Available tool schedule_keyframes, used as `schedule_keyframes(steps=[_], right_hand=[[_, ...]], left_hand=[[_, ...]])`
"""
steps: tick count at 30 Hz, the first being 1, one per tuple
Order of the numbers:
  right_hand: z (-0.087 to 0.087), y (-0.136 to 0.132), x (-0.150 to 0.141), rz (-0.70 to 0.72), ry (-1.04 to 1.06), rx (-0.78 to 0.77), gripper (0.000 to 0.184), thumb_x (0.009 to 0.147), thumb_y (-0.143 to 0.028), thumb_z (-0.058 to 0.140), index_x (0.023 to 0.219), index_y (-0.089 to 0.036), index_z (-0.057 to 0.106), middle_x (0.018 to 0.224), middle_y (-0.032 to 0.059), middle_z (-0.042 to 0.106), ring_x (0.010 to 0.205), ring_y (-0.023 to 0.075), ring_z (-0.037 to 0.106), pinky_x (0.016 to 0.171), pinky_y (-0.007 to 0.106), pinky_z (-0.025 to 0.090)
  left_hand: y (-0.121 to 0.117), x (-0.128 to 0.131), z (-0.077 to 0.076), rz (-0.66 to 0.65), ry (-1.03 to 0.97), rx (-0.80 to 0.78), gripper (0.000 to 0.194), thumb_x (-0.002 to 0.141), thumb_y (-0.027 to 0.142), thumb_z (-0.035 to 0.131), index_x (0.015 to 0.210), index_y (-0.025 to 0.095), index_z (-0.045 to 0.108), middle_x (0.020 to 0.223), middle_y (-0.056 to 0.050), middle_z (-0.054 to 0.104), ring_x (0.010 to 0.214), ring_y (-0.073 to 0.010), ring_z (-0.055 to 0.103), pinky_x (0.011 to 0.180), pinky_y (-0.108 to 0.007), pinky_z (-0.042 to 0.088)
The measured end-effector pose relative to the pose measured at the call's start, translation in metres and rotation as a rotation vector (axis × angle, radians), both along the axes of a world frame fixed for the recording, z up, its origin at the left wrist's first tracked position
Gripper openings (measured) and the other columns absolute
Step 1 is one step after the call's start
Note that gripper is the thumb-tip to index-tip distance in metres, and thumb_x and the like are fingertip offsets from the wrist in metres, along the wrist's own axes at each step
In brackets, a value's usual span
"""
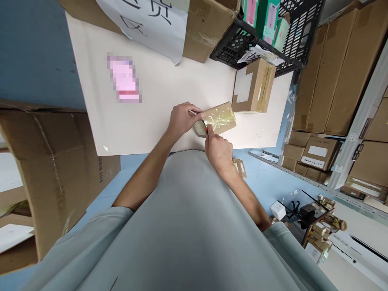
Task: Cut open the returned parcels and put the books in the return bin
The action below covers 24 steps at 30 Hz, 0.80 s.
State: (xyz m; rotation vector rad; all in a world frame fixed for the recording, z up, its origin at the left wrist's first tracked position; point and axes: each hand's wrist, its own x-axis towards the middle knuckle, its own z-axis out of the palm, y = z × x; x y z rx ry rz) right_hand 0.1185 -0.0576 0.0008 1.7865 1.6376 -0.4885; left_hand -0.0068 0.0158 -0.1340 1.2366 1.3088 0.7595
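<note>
The small taped box (218,117) lay just to the right of the left hand (185,118) and just beyond the right hand (220,150), so both hands met at its left end. Its long axis ran slantwise, from that end beside the left fingertips outward to the right and away from the body, and the far end lay clear of both hands. Neither hand was plainly nearer: the left reached the left end from the side, its thumb and forefinger drawn together over the edge, though whether they pinched the box or only pressed on it could not be told. The right hand was curled into a fist around a small red tool (207,129), most of it hidden in the grip; its thumb lay along the near side of the box, close by the left fingertips. Shiny tape covered the upper face, which sloped a little on the white table (163,87). Beyond the right hand and to its right, just past the far end of the box, stood a larger labelled carton (254,89), with a black crate (228,52) behind it. Well off to the left of the left hand, and farther from the body, lay a pink item (125,79), blurred into blocks.
</note>
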Motion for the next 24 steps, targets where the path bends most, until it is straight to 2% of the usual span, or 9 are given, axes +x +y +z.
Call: schedule_keyframes(steps=[7,13,20,24], right_hand=[[0.017,-0.006,0.011,0.0,-0.011,-0.07,0.05,0.121,-0.025,0.032,0.168,-0.02,0.048,0.112,0.0175,0.085,0.106,0.0299,0.083,0.091,0.038,0.059],[0.031,-0.007,0.013,0.019,0.047,-0.056,0.051,0.122,-0.031,0.033,0.17,-0.022,0.046,0.114,0.0156,0.085,0.105,0.031,0.082,0.089,0.037,0.056],[0.017,0.002,0.015,-0.005,0.1,-0.015,0.058,0.121,-0.029,0.032,0.178,-0.023,0.037,0.12,0.0163,0.085,0.11,0.0317,0.081,0.094,0.039,0.056],[0.011,0.003,0.016,-0.007,0.103,-0.013,0.057,0.121,-0.03,0.035,0.178,-0.023,0.039,0.12,0.0165,0.085,0.111,0.032,0.081,0.095,0.041,0.057]], left_hand=[[0.001,0.003,-0.001,0.043,0.022,0.001,0.007,0.09,0.029,0.085,0.093,0.027,0.09,0.109,-0.003,0.087,0.091,-0.0238,0.081,0.09,-0.039,0.062],[-0.002,0.006,0.003,0.053,0.007,-0.041,0.007,0.09,0.031,0.086,0.094,0.027,0.089,0.11,-0.002,0.087,0.094,-0.0237,0.082,0.089,-0.037,0.063],[-0.004,0.007,0.005,0.035,0.011,-0.036,0.007,0.089,0.031,0.088,0.094,0.027,0.09,0.107,-0.003,0.086,0.094,-0.0241,0.081,0.09,-0.038,0.063],[-0.006,0.008,0.005,0.038,0.003,-0.025,0.007,0.09,0.032,0.087,0.094,0.027,0.09,0.108,-0.003,0.086,0.095,-0.024,0.081,0.091,-0.038,0.063]])
